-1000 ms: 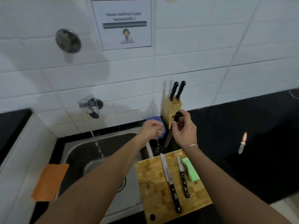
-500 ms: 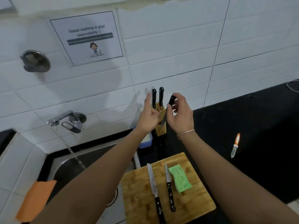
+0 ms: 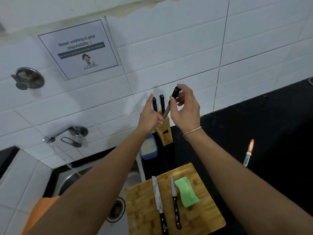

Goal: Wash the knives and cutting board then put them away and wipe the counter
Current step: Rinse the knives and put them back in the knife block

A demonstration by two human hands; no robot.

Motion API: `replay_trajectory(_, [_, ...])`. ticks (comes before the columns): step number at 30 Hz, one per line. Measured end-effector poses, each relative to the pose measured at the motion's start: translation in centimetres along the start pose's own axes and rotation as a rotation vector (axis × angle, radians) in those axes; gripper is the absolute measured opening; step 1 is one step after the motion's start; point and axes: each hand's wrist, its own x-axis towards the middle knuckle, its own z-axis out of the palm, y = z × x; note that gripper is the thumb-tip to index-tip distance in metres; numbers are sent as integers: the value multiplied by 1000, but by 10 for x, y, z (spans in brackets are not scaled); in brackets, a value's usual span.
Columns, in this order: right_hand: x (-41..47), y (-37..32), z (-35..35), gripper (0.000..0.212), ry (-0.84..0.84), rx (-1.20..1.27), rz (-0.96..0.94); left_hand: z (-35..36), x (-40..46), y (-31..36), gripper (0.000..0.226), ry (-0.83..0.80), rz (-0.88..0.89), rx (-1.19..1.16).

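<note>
Knife tip seemingly enters block (left hand hides slot).

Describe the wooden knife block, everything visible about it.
The knife block is a small pale wood stand, upright on the black counter against the white tiled wall. Two black handles stick out of its top. The left hand steadies its upper edge; the right hand lowers a third knife, tip at a slot.

Five black-handled steel knives show: two lying on the one square bamboo cutting board, a longer one left of a shorter one; two standing in the single wooden knife block at the far wall, left and right; one held above the block. There is one green rectangular sponge, one orange-handled peeler to the right, one blue plastic tub, one orange cloth at near left and one chrome wall tap. Two bare hands are in view, left and right.
</note>
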Motion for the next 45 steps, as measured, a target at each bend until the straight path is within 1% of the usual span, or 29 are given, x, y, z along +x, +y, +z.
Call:
replay_trajectory(4, [3, 7, 0, 38, -10, 4, 9, 6, 0, 2, 82, 19, -35, 17])
replay_trajectory(6, [4, 10, 2, 39, -19, -3, 15, 7, 1, 0, 84, 31, -40, 30])
replay_trajectory(10, [2, 17, 10, 39, -57, -7, 26, 2, 5, -8, 88, 53, 3, 109])
replay_trajectory(13, [1, 22, 14, 38, -70, -16, 28, -2, 8, -16, 91, 27, 71, 155])
replay_trajectory(15, [0, 27, 16, 38, -85, -22, 29, -5, 9, -19, 97, -5, 103, 205])
replay_trajectory(19, [-2, 34, 18, 38, -114, -38, 31, -7, 12, -22, 108, -49, 123, 255])
replay_trajectory(23, [1, 37, 25, 38, -117, -40, -12, -9, 10, -22, 109, -68, 138, 290])
replay_trajectory(26, [2, 40, 31, 39, -163, -50, -50, -12, 10, -22, 107, -78, 143, 321])
replay_trajectory(28, [5, 40, 36, 40, -216, -78, -87, -15, 10, -21, 106, -83, 148, 341])
replay_trajectory(31, [1, 44, 42, 30, -387, -162, -141, -18, 9, -19, 105, -95, 162, 350])
replay_trajectory(33, [-14, 53, 42, 29, -490, -258, -165, -21, 10, -20, 105, -93, 167, 336])
replay_trajectory(35, [-33, 68, 40, 31, -593, -397, -141, -25, 10, -21, 107, -83, 164, 327])
replay_trajectory(37, [-57, 86, 33, 31, -813, -645, -128, -28, 10, -23, 107, -80, 173, 332])
replay_trajectory(38, [-71, 95, 26, 32, -921, -734, -93, -29, 10, -24, 107, -84, 176, 333])
replay_trajectory(39, [-83, 102, 18, 31, -977, -770, -34, -29, 10, -25, 107, -87, 173, 333])
replay_trajectory(41, [-106, 107, 1, 28, -985, -765, 62, -30, 10, -27, 107, -93, 167, 339])
replay_trajectory(45, [-132, 95, -12, 26, -967, -662, 140, -21, 10, -32, 102, -61, 199, 351])
